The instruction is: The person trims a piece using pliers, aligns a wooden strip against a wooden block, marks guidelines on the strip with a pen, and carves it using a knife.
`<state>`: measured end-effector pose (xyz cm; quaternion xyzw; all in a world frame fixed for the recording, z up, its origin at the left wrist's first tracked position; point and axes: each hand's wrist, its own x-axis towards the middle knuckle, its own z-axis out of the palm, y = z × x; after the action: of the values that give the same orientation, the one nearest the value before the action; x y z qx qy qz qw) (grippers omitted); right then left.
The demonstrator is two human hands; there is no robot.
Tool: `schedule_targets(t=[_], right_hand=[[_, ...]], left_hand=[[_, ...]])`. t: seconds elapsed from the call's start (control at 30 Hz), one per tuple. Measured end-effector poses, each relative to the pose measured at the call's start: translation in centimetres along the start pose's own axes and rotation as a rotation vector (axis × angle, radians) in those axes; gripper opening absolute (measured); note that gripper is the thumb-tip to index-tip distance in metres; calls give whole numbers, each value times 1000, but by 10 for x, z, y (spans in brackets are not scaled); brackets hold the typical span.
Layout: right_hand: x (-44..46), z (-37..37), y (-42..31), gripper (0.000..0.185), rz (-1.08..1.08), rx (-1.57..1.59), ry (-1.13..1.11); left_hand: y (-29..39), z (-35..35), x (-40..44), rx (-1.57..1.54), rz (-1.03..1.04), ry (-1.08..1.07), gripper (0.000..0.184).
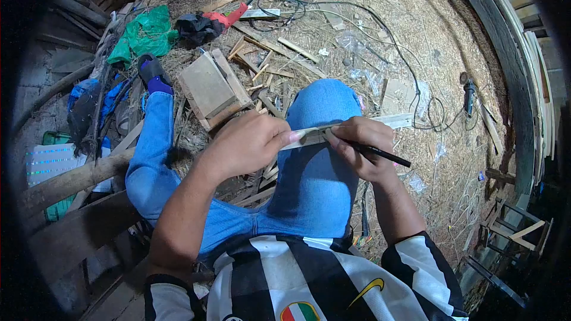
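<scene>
A thin, pale wooden strip (394,120) lies across my raised knee in blue jeans (318,187). My left hand (250,141) is closed on the strip's left part, thumb along its upper edge. My right hand (366,145) is closed around a slim black pen (383,154), whose rear end sticks out to the lower right. The right fingertips press at the strip over the knee, and the pen's tip is hidden among them. Between the two hands a short length of the strip shows.
A wooden box (209,88) stands beyond my left hand amid wood scraps. Farther off lie a red power tool (229,16), a green plastic bag (143,32) and black cables (401,53). A dark handheld tool (469,98) rests at right on shavings. Wooden beams (89,172) flank my left side.
</scene>
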<state>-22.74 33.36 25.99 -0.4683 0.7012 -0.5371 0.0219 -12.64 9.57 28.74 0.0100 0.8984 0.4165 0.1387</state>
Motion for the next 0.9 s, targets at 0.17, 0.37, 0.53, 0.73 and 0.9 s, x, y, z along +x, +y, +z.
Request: schedule_targets(t=[0.17,0.37,0.53,0.73,0.9], right_hand=[[-2,3,5,10,-13,6,-23],[-1,4,4,9,-27,-2,-9],[0,4,5,10,-30,4,-23],[0,5,5,10,-17,10,-15],[1,3,3,9,-21,1,-31]], left_hand=[[1,-2,1,21,-29,-20,42],[3,-2,2,15,-55,-41,42],[3,-2,2,7,-68,-53,42],[3,-3,2,1,-78,-63,42],[8,-6,3,-8,-149,-110,37]])
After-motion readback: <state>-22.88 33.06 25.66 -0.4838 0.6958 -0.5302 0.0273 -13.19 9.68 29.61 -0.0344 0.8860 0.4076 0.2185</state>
